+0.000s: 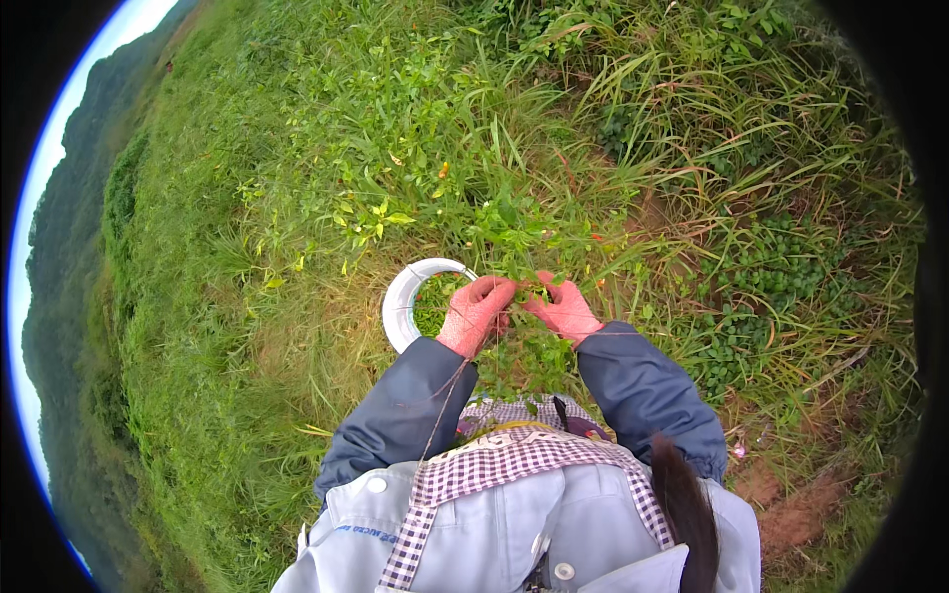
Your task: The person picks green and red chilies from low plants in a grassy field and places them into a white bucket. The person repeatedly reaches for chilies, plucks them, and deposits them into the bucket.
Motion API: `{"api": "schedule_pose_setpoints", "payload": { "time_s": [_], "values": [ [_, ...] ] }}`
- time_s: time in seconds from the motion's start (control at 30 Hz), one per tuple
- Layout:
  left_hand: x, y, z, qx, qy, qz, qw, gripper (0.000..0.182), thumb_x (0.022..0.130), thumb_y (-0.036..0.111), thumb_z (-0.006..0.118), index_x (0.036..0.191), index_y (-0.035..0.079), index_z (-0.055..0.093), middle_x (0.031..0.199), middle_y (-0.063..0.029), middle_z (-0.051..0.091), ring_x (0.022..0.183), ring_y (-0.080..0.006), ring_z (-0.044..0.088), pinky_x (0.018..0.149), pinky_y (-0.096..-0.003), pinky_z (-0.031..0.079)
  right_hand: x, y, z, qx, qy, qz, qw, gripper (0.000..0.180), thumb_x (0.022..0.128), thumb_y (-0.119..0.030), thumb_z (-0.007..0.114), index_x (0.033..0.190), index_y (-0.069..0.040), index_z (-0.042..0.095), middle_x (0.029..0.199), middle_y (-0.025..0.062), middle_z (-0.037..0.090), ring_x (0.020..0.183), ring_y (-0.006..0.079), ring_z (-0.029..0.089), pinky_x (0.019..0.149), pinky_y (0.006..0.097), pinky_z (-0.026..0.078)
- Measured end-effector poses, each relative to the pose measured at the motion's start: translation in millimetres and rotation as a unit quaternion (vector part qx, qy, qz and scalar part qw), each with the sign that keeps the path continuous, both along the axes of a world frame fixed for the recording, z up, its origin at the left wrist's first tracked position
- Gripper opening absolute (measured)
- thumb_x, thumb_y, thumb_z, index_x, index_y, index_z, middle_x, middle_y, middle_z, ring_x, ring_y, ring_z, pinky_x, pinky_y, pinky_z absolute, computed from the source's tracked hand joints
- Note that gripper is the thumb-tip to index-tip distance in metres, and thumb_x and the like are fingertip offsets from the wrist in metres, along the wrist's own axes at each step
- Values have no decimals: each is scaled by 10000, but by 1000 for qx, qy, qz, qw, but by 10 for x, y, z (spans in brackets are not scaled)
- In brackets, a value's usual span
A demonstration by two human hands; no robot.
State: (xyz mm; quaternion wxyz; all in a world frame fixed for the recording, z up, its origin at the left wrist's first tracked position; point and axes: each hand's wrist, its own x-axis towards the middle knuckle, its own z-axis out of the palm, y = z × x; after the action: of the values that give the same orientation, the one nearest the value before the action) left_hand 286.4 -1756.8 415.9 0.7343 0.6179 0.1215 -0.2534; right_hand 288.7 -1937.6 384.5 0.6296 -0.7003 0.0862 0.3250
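Note:
Both my hands wear pinkish-red work gloves and meet at a leafy green plant (525,363), probably a chili pepper plant. My left hand (474,315) pinches at the plant with thumb and forefinger, its tips almost touching the other glove. With bent fingers, my right hand (565,310) grips a leafy sprig (530,293) of it. Whatever small part sits between the fingertips is too small to make out. A white bucket (400,304) stands beside and partly beneath my left hand. Inside it lie many small green chili peppers (430,320) with a few red ones.
Tall grass (652,126) and weeds surround me. Plants with yellowing leaves (382,215) and an orange pepper (444,170) grow ahead. Bare reddish soil (804,511) shows at lower right. A wooded hillside (74,244) rises at left. My checked apron (519,459) hangs near the plant.

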Motion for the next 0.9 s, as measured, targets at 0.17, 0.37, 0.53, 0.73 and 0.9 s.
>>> {"api": "schedule_pose_setpoints", "payload": {
  "time_s": [0.17,0.37,0.53,0.73,0.9],
  "values": [
    [-25,-79,-34,-28,0,4,1000,267,876,265,605,1032,48,592,762,6,557,597,-89,525,508,-234,439,-8,-9,56,202,-15,-166,965,556,779,-135,705,1247,8,441,1003,143,597,848,132,589,659,259,492],
    [71,-70,-457,-273,190,31,943,266,891,294,594,1039,73,582,754,6,570,592,-107,525,492,-254,423,21,-190,-202,137,45,-120,982,414,836,-187,634,1190,-35,482,884,90,608,548,72,475,427,224,322],
    [108,-164,-783,-447,359,-26,819,288,894,356,570,856,79,641,753,-34,629,605,-168,539,521,-276,433,-36,-354,-220,233,61,-99,965,390,846,-117,587,1218,-82,474,866,21,610,510,49,441,416,216,299],
    [355,93,-373,-382,206,88,897,194,901,265,549,954,84,596,912,-90,629,799,-221,615,603,-323,513,2,-304,-40,281,-137,-170,934,446,838,-157,641,1239,-74,463,927,43,593,677,78,530,505,207,379],
    [543,133,320,-242,18,-1,970,315,885,168,565,1178,64,509,844,-49,575,660,-126,530,518,-239,420,68,-218,92,220,-125,-287,924,388,837,-219,657,1115,2,502,922,69,608,759,128,569,642,266,442]
  ]
}}
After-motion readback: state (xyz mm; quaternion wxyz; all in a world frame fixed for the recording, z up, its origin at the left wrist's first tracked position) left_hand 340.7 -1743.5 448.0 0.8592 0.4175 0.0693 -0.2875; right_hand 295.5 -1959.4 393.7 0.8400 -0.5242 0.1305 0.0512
